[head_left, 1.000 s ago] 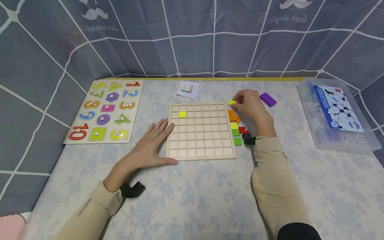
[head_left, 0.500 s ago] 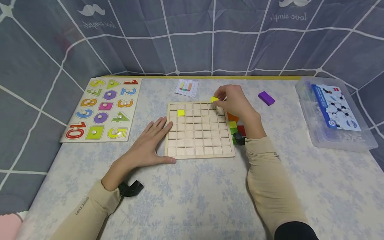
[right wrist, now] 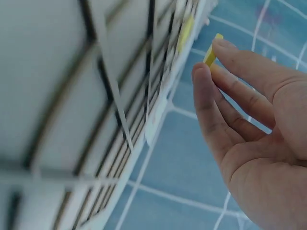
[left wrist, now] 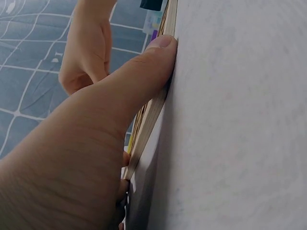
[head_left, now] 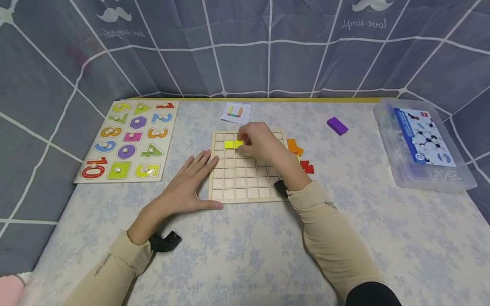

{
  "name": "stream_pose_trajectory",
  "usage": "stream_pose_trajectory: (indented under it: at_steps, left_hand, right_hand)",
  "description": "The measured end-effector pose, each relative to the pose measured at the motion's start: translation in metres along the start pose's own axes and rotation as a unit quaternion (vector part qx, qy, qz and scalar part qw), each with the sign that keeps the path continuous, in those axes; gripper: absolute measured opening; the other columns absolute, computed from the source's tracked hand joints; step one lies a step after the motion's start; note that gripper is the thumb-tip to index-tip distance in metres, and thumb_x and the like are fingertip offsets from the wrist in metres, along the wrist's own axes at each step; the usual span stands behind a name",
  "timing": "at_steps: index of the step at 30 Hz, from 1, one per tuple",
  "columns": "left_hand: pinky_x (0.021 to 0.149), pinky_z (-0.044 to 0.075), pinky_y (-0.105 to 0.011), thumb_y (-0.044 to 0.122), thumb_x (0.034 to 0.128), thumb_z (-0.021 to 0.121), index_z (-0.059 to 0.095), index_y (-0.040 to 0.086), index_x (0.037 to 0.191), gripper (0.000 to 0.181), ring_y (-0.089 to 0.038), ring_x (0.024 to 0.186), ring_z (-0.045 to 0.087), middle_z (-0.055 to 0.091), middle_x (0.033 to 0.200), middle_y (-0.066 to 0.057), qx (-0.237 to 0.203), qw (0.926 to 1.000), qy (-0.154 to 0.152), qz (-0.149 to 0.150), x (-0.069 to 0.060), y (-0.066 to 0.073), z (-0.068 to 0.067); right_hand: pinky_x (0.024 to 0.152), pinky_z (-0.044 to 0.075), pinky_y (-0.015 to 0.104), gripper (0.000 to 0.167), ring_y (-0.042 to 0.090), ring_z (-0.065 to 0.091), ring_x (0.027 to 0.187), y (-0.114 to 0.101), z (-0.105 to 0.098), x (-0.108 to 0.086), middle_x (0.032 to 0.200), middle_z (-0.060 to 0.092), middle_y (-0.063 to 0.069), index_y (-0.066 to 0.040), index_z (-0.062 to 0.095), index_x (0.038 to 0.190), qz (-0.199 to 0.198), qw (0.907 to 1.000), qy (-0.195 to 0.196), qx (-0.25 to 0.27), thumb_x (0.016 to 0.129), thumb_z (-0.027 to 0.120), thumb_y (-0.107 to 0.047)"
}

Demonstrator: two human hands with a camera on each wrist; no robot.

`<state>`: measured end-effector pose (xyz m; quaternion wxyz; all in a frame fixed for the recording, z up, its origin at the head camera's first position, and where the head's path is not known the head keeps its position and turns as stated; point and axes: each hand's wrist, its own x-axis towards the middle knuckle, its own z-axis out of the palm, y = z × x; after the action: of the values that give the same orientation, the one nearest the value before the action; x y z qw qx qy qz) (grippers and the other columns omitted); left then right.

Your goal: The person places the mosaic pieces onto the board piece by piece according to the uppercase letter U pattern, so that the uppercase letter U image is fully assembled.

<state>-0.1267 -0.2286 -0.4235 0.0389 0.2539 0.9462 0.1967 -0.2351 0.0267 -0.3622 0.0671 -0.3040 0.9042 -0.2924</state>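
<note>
A wooden grid board (head_left: pixel 240 183) lies on the table, with one yellow square tile (head_left: pixel 229 145) in a cell near its upper left. My right hand (head_left: pixel 260 142) is over the board's upper part and pinches a second yellow tile (right wrist: pixel 209 56) between thumb and fingertips, beside the first. In the right wrist view this tile is held above the grid. My left hand (head_left: pixel 185 185) rests spread at the board's left side, fingertips at its edge and thumb (left wrist: pixel 153 57) along the front edge. The right hand and forearm hide part of the board.
Orange pieces (head_left: pixel 294 146) and red pieces (head_left: pixel 307 167) lie right of the board; a purple block (head_left: pixel 337 126) is farther off. A small pattern card (head_left: pixel 235 113) lies behind. A number puzzle (head_left: pixel 126 146) is at left, a clear plastic box (head_left: pixel 425 144) at right.
My right hand has carried the yellow tile leftward from beyond the board's right edge to beside the first yellow tile. The left hand has stayed at the board's left edge.
</note>
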Motion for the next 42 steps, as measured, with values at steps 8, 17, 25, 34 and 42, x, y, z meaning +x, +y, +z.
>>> stream_pose_trajectory:
  at_steps: [8,17,25,34,42]
  left_hand:
    - [0.135,0.006,-0.052,0.070,0.0757,0.082,0.020,0.014,0.170,0.127,-0.031,0.166,0.008,0.012,0.178,-0.013,0.001,1.0000,0.008,0.005,0.000,0.000,0.001]
    - [0.135,0.006,-0.053,0.066,0.0777,0.083,0.019,0.014,0.170,0.124,-0.031,0.166,0.008,0.011,0.178,-0.014,-0.003,1.0000,0.002,0.003,-0.001,0.001,0.000]
    - [0.135,0.006,-0.052,0.068,0.0777,0.082,0.018,0.014,0.171,0.125,-0.031,0.166,0.007,0.010,0.178,-0.014,0.003,1.0000,0.001,0.004,-0.001,0.001,0.001]
    - [0.135,0.007,-0.052,0.069,0.0772,0.083,0.019,0.014,0.170,0.126,-0.031,0.165,0.008,0.011,0.178,-0.014,0.002,1.0000,0.000,0.004,-0.002,0.000,0.002]
    - [0.135,0.007,-0.052,0.070,0.0769,0.082,0.018,0.014,0.171,0.126,-0.032,0.165,0.008,0.010,0.178,-0.015,0.009,1.0000,0.002,0.002,-0.001,0.001,0.001]
  right_hand:
    - [0.086,0.060,0.032,0.023,0.023,0.069,0.091,-0.008,0.021,0.004,0.103,0.074,0.014,0.002,0.075,0.113,-0.016,0.9988,-0.020,-0.041,0.093,0.081,-0.007]
    - [0.086,0.060,0.031,0.020,0.022,0.070,0.092,-0.010,0.024,0.003,0.104,0.075,0.014,0.003,0.075,0.111,-0.020,0.9994,-0.016,-0.023,0.091,0.080,0.001]
    - [0.085,0.060,0.031,0.018,0.022,0.071,0.092,-0.010,0.023,0.002,0.103,0.075,0.013,0.003,0.076,0.110,-0.029,0.9991,-0.020,-0.022,0.092,0.076,0.003]
    - [0.088,0.059,0.031,0.019,0.020,0.069,0.095,-0.009,0.020,-0.002,0.107,0.075,0.010,-0.001,0.077,0.113,-0.028,0.9984,-0.046,-0.017,0.094,0.073,0.002]
    - [0.090,0.060,0.036,0.017,0.022,0.070,0.100,0.006,0.001,-0.025,0.109,0.077,0.007,-0.004,0.078,0.114,-0.008,0.9996,-0.021,0.019,0.098,0.072,-0.008]
